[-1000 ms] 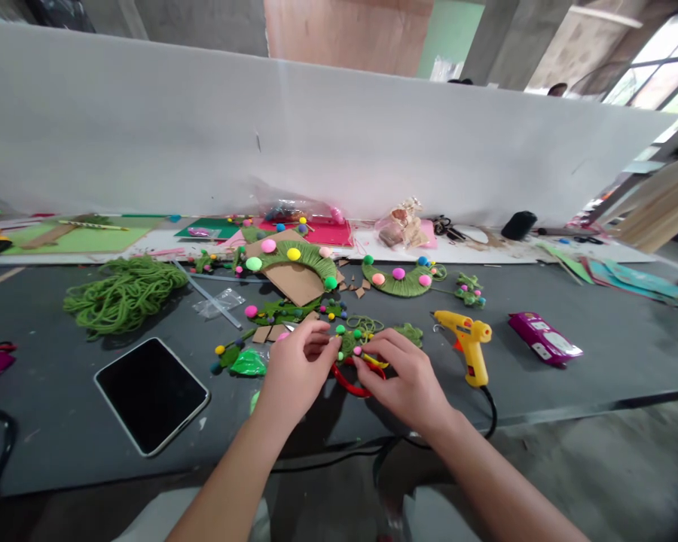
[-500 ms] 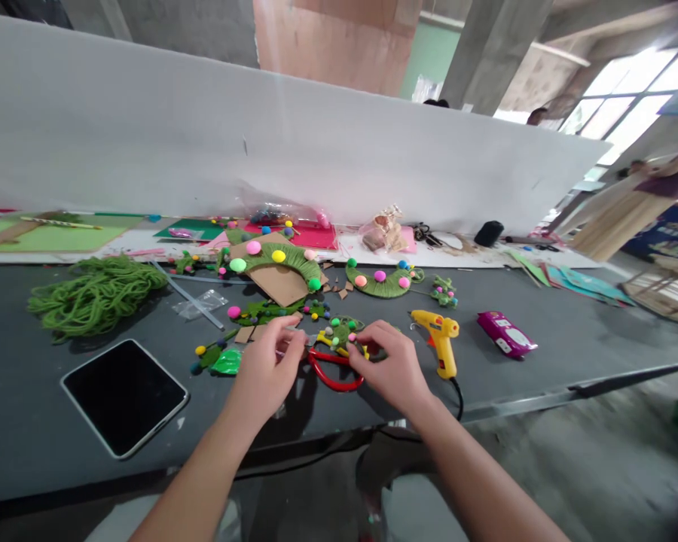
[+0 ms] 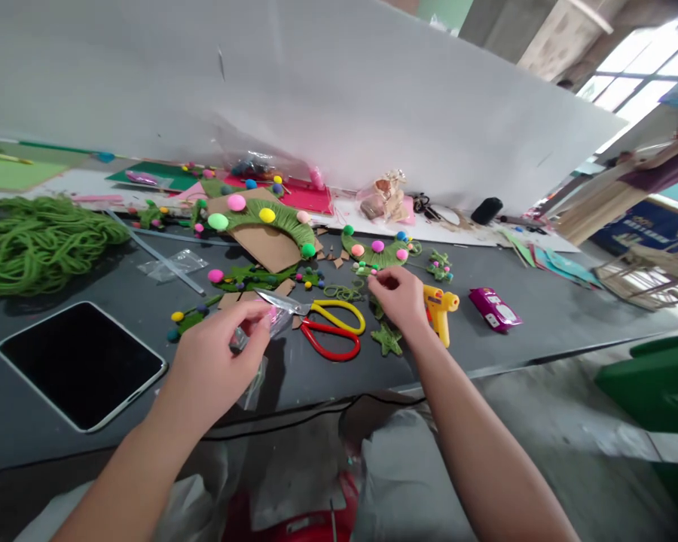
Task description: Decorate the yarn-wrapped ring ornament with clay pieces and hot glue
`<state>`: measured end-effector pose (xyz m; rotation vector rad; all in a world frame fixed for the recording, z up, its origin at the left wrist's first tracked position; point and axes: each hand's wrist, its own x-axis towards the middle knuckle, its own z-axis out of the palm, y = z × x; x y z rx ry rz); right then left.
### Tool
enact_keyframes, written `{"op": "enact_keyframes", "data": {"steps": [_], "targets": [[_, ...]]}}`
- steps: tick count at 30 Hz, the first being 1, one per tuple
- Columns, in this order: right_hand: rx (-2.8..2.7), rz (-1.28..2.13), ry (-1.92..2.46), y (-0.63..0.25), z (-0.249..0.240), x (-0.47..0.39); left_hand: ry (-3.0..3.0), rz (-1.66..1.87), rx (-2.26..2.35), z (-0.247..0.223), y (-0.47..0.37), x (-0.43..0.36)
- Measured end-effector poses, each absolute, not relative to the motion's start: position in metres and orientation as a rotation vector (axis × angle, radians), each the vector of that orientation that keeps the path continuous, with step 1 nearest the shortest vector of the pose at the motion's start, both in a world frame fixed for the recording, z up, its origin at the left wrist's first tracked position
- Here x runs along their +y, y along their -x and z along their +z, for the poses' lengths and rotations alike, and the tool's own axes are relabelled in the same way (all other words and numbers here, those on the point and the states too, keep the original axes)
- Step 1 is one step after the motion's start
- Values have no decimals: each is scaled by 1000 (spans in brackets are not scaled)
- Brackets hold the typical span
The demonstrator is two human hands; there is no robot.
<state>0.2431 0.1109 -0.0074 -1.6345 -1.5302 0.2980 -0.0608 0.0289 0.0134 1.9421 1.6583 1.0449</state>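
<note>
My left hand [image 3: 218, 350] is closed on a small clear plastic bag [image 3: 281, 322] with something pink at its edge. Beside that bag lie scissors [image 3: 339, 329] with one yellow and one red handle, blades pointing left. My right hand [image 3: 400, 297] pinches at a small green star ornament with pom-poms [image 3: 364, 269], partly hidden by the fingers. Below the right hand rests a plain green star [image 3: 387, 339]. The yellow glue gun [image 3: 441, 312] is just right of that hand, partly behind the wrist. Behind sits a green yarn-wrapped arc [image 3: 381, 254] with pom-poms.
A larger yarn-wrapped arc [image 3: 282, 220] lies on cardboard. Green yarn [image 3: 45, 241] and a black-screened tablet [image 3: 84, 365] occupy the left. A purple packet [image 3: 494, 309] is at the right. A white board [image 3: 294, 98] stands along the back; a green bin [image 3: 655, 384] is beyond the table edge.
My right hand has carried the pom-pom star away from over the scissors, up toward the arc. The scissors and plain star are now uncovered. My left hand has shifted left; the view has tilted down.
</note>
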Motion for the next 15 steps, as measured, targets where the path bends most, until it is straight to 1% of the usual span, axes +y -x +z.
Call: {"op": "enact_keyframes", "data": {"steps": [5, 9, 15], "targets": [[-1547, 254, 1650, -240, -11, 132, -2044, 964, 1657, 15, 68, 21], [-1523, 203, 1595, -239, -9, 132, -2112, 920, 1629, 14, 75, 15], [-1456, 26, 1386, -234, 23, 114, -2165, 929, 1605, 13, 80, 10]]}}
